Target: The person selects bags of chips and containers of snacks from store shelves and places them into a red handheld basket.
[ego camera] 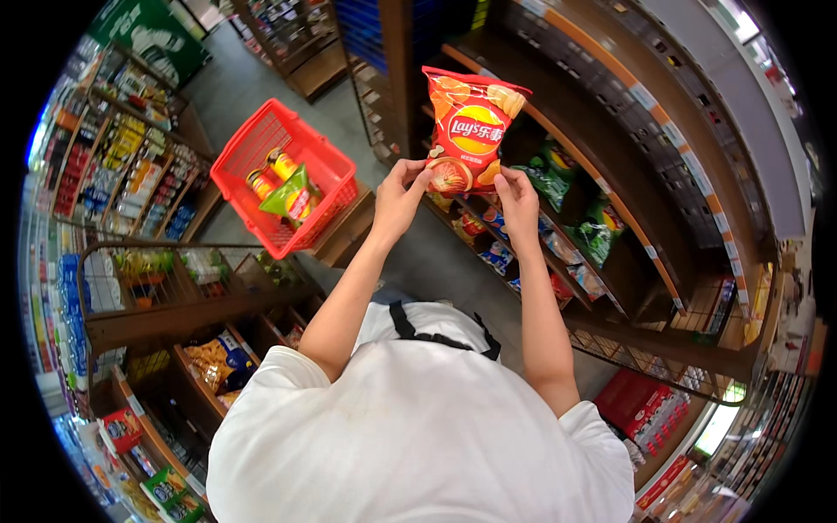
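Note:
A red bag of Lay's potato chips (472, 127) is held up in front of the shelves, its printed front facing me. My left hand (400, 196) pinches its lower left corner between thumb and fingers. At the lower right corner, my right hand (518, 199) grips it the same way. To the left, a red plastic shopping basket (239, 157) rests on a low wooden ledge. Inside it lie a green chip bag (293, 196) and two yellow-lidded canisters, one (282, 163) above the other (260, 185).
A wooden shelf unit (614, 189) with green chip bags (598, 229) curves along the right. Another shelf with snack bags (222, 359) stands at the lower left. Gray floor (428, 261) runs between them. Bottle racks (124, 163) stand at the far left.

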`<state>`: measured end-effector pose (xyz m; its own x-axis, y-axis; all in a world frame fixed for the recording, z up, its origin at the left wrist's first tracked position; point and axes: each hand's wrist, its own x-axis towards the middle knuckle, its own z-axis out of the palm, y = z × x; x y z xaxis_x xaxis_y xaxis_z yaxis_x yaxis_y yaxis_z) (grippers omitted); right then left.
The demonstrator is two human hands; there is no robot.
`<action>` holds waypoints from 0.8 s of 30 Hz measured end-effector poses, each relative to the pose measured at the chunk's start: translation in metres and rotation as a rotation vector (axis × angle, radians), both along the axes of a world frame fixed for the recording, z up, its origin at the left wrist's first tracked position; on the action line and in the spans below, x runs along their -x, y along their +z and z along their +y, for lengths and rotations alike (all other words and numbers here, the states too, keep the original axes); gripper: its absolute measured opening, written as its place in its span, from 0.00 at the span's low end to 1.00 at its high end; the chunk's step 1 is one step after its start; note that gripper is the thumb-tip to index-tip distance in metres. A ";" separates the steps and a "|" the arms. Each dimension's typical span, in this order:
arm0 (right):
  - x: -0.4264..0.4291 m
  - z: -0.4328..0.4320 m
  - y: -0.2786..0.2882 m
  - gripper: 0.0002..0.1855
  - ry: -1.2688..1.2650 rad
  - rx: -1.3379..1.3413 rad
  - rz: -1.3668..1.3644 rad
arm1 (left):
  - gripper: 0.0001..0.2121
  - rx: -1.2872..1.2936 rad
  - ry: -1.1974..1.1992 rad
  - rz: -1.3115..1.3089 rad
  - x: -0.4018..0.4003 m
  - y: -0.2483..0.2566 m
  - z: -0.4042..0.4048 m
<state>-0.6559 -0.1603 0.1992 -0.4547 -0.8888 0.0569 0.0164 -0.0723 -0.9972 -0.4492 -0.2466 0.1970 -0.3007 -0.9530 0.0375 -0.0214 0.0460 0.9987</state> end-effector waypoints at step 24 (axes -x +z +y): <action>-0.229 -0.175 -0.031 0.15 0.398 -0.139 0.273 | 0.20 -0.337 0.346 0.027 -0.253 -0.038 -0.071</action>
